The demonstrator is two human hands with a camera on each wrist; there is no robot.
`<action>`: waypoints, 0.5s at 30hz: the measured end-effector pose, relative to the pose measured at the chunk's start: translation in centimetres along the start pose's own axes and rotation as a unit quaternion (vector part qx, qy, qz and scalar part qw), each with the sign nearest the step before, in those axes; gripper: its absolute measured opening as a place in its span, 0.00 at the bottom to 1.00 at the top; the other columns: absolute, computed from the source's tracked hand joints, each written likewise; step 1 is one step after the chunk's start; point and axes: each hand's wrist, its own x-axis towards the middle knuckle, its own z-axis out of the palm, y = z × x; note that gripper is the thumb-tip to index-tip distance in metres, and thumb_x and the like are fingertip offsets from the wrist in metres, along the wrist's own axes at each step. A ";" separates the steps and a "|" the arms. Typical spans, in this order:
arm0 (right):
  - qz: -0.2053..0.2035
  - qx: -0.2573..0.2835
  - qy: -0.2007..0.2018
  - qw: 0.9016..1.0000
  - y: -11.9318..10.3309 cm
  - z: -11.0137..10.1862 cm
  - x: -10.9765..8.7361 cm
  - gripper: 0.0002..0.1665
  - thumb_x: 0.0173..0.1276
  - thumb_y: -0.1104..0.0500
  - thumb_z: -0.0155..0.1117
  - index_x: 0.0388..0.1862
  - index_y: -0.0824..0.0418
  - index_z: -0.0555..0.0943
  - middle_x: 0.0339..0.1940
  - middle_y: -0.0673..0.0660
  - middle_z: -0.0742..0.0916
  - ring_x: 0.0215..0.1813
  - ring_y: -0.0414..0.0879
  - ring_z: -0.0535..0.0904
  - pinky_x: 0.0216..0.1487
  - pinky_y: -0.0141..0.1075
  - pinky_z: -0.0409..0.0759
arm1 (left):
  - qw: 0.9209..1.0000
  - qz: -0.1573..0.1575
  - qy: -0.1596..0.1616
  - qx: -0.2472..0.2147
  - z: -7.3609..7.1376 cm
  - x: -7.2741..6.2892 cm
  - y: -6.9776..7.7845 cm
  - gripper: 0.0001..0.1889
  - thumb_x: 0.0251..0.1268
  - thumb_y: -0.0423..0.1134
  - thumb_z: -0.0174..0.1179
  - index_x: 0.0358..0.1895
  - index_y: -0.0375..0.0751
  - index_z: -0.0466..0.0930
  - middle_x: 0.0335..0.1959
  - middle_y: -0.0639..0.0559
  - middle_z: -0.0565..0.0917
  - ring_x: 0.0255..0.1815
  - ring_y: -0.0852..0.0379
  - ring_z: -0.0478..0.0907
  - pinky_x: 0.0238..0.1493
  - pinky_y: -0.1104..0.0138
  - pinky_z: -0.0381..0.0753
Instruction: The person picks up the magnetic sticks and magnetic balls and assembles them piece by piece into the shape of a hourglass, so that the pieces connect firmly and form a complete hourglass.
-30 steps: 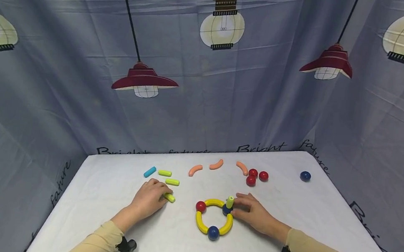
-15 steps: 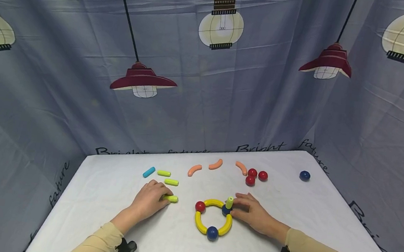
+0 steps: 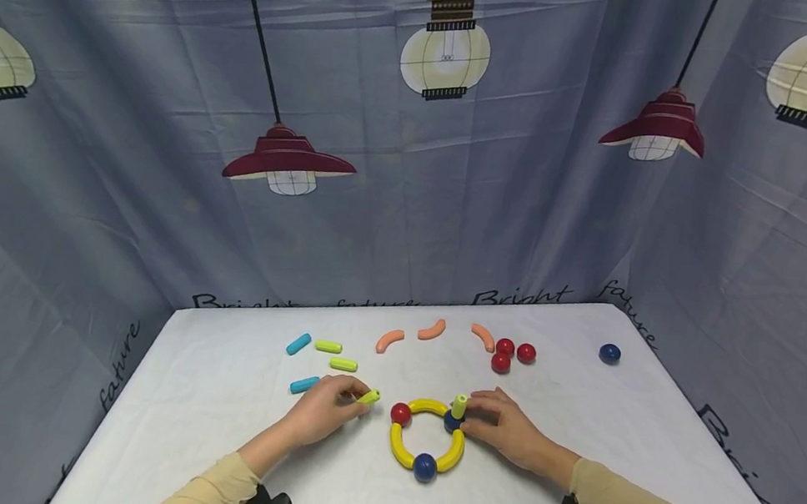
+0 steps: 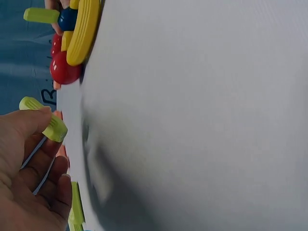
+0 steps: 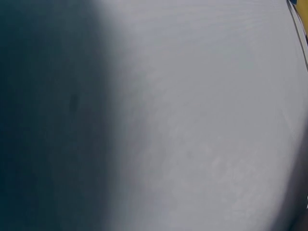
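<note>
My left hand (image 3: pixel 325 410) pinches a short lime-green rod (image 4: pixel 54 129) between thumb and fingers, raised over the table left of the ring. The ring lies flat: curved yellow pieces (image 3: pixel 395 444) join a red ball (image 3: pixel 400 414), a dark blue ball (image 3: pixel 426 467) at the front and another dark blue ball (image 4: pixel 68 19) at the back right. On that back ball a second lime-green rod (image 3: pixel 459 406) stands upright. My right hand (image 3: pixel 513 430) holds this ball from the right, its fingers partly hidden. The right wrist view shows mostly blurred white cloth.
Blue rods (image 3: pixel 304 384) and lime-green rods (image 3: pixel 343 364) lie behind and left of my left hand. Farther back are orange curved pieces (image 3: pixel 432 329), red balls (image 3: pixel 501 362) and a lone dark blue ball (image 3: pixel 609 354). A lamp-print curtain (image 3: pixel 406 227) encloses the white table (image 3: pixel 201 420).
My left hand has lifted the lime-green rod and carried it right, nearer the ring, uncovering a blue rod. The right hand and the ring have stayed in place.
</note>
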 end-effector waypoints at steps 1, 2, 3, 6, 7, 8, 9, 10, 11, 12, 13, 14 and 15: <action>-0.004 0.002 0.001 1.000 0.0 0.0 0.0 0.18 0.67 0.49 0.74 0.55 0.46 0.86 0.67 0.54 0.79 0.81 0.65 0.50 0.76 0.65 0.40 | 1.000 -0.003 -0.004 -0.011 0.1 0.1 0.2 0.12 0.71 0.46 0.66 0.54 0.50 0.85 0.48 0.60 0.84 0.51 0.55 0.77 0.50 0.58 0.79; -0.009 0.004 0.001 1.000 -0.1 0.0 0.1 0.18 0.67 0.49 0.74 0.55 0.47 0.86 0.64 0.52 0.81 0.81 0.64 0.53 0.77 0.63 0.39 | 1.000 -0.005 -0.007 -0.021 0.1 0.2 0.3 0.12 0.71 0.46 0.66 0.54 0.49 0.85 0.47 0.60 0.84 0.50 0.55 0.77 0.48 0.59 0.80; -0.013 0.006 0.001 1.000 -0.1 -0.1 0.1 0.17 0.67 0.50 0.74 0.55 0.47 0.86 0.61 0.50 0.82 0.80 0.62 0.56 0.78 0.62 0.38 | 0.999 -0.008 -0.010 -0.033 0.2 0.3 0.5 0.13 0.71 0.46 0.66 0.54 0.49 0.85 0.47 0.61 0.84 0.49 0.55 0.77 0.46 0.61 0.80; -0.023 0.011 -0.005 1.000 -0.2 -0.1 0.2 0.17 0.68 0.52 0.74 0.55 0.48 0.86 0.55 0.45 0.84 0.78 0.58 0.62 0.79 0.59 0.35 | 0.998 -0.018 -0.014 -0.064 0.4 0.5 1.0 0.13 0.71 0.45 0.66 0.55 0.49 0.84 0.45 0.61 0.84 0.48 0.56 0.78 0.41 0.65 0.81; -0.025 0.012 -0.008 1.000 -0.2 -0.2 0.2 0.17 0.68 0.52 0.73 0.55 0.48 0.86 0.53 0.44 0.85 0.77 0.58 0.63 0.79 0.58 0.35 | 0.997 -0.018 -0.014 -0.073 0.4 0.5 1.3 0.13 0.71 0.45 0.66 0.55 0.48 0.83 0.45 0.60 0.84 0.48 0.56 0.78 0.41 0.65 0.81; -0.025 0.012 -0.009 1.000 -0.2 -0.2 0.2 0.17 0.68 0.52 0.73 0.56 0.49 0.86 0.53 0.44 0.85 0.77 0.58 0.63 0.79 0.58 0.34 | 0.996 -0.015 -0.013 -0.082 0.5 0.5 1.5 0.13 0.71 0.45 0.66 0.55 0.47 0.83 0.45 0.60 0.84 0.47 0.56 0.78 0.41 0.64 0.81; -0.026 0.013 -0.011 1.000 -0.2 -0.2 0.2 0.18 0.68 0.52 0.73 0.57 0.49 0.86 0.52 0.44 0.85 0.78 0.59 0.61 0.79 0.59 0.34 | 0.996 -0.013 -0.013 -0.092 0.5 0.5 1.7 0.14 0.71 0.45 0.66 0.54 0.46 0.83 0.45 0.59 0.84 0.47 0.57 0.78 0.43 0.64 0.81; -0.026 0.013 -0.013 0.999 -0.2 -0.2 0.2 0.19 0.68 0.52 0.73 0.57 0.50 0.85 0.52 0.44 0.86 0.78 0.59 0.61 0.79 0.59 0.33 | 0.995 -0.011 -0.013 -0.098 0.6 0.6 1.8 0.13 0.71 0.44 0.66 0.54 0.45 0.83 0.44 0.59 0.84 0.47 0.57 0.79 0.44 0.63 0.80; -0.026 0.014 -0.015 0.999 -0.2 -0.2 0.2 0.19 0.68 0.52 0.73 0.58 0.50 0.85 0.52 0.44 0.86 0.79 0.60 0.60 0.79 0.59 0.33 | 0.994 -0.011 -0.013 -0.104 0.6 0.6 2.0 0.14 0.71 0.44 0.66 0.54 0.45 0.83 0.44 0.59 0.84 0.47 0.57 0.79 0.45 0.63 0.80; -0.026 0.014 -0.016 0.999 -0.2 -0.2 0.2 0.19 0.68 0.52 0.73 0.58 0.50 0.85 0.52 0.44 0.86 0.79 0.60 0.59 0.79 0.59 0.33 | 0.994 -0.009 -0.012 -0.111 0.7 0.7 2.2 0.14 0.71 0.44 0.66 0.54 0.44 0.83 0.44 0.58 0.84 0.46 0.57 0.79 0.46 0.63 0.80; -0.027 0.014 -0.017 0.999 -0.2 -0.2 0.2 0.20 0.69 0.52 0.73 0.58 0.51 0.85 0.53 0.44 0.86 0.79 0.60 0.59 0.79 0.59 0.32 | 0.993 -0.009 -0.013 -0.116 0.8 0.7 2.3 0.14 0.71 0.44 0.66 0.54 0.43 0.83 0.44 0.57 0.84 0.46 0.56 0.79 0.46 0.62 0.80; -0.028 0.014 -0.018 0.999 -0.2 -0.2 0.1 0.20 0.69 0.52 0.73 0.58 0.51 0.85 0.53 0.45 0.86 0.79 0.61 0.59 0.79 0.59 0.32 | 0.993 -0.011 -0.014 -0.119 0.9 0.8 2.4 0.14 0.71 0.44 0.66 0.54 0.43 0.82 0.44 0.58 0.84 0.46 0.57 0.78 0.47 0.62 0.80; -0.028 0.015 -0.019 0.999 -0.2 -0.2 0.1 0.20 0.69 0.52 0.73 0.58 0.51 0.85 0.53 0.45 0.86 0.79 0.61 0.59 0.79 0.59 0.32 | 0.992 -0.015 -0.014 -0.123 0.9 0.9 2.5 0.14 0.71 0.45 0.66 0.54 0.44 0.82 0.44 0.58 0.84 0.46 0.57 0.78 0.47 0.62 0.79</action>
